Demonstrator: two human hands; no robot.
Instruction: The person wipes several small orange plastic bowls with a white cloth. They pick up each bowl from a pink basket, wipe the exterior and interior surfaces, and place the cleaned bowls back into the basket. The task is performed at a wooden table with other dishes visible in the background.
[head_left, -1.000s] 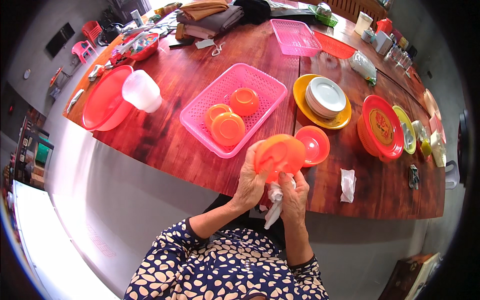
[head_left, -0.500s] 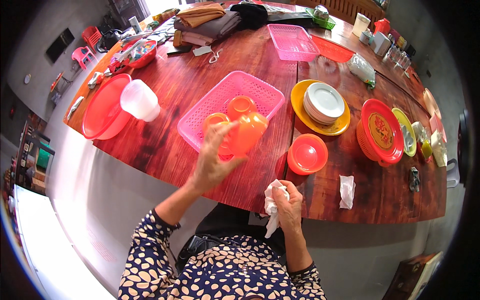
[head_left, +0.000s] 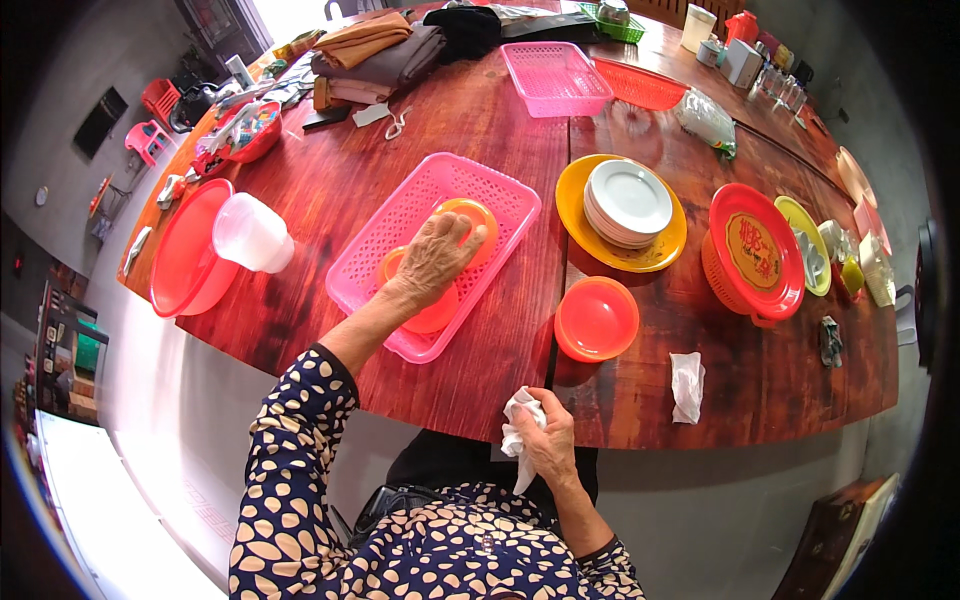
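My left hand (head_left: 440,265) reaches into a pink perforated plastic basket (head_left: 378,222), its fingers stretched out over an orange bowl (head_left: 482,213). It rests on or just above that bowl and covers part of it. Another orange bowl (head_left: 432,318) lies under my wrist in the basket, partly hidden. Near the table's front edge, my right hand (head_left: 552,442) is closed around a crumpled white tissue (head_left: 521,418). To the right of the basket stands a small stack of orange bowls (head_left: 597,320), apart from both hands.
White plates (head_left: 630,197) are stacked on a yellow plate (head_left: 572,235). Farther right are a red patterned tray (head_left: 757,285) and another tissue (head_left: 687,388). A red basin (head_left: 185,265) and whitish plastic container (head_left: 250,235) stand left. Folded clothes (head_left: 385,60) and a second pink basket (head_left: 555,80) lie at the back.
The orange bowls that stood tilted by my left hand now lie lower in the basket. That hand has moved up over them and flattened. My right hand keeps the tissue, slightly lower and left.
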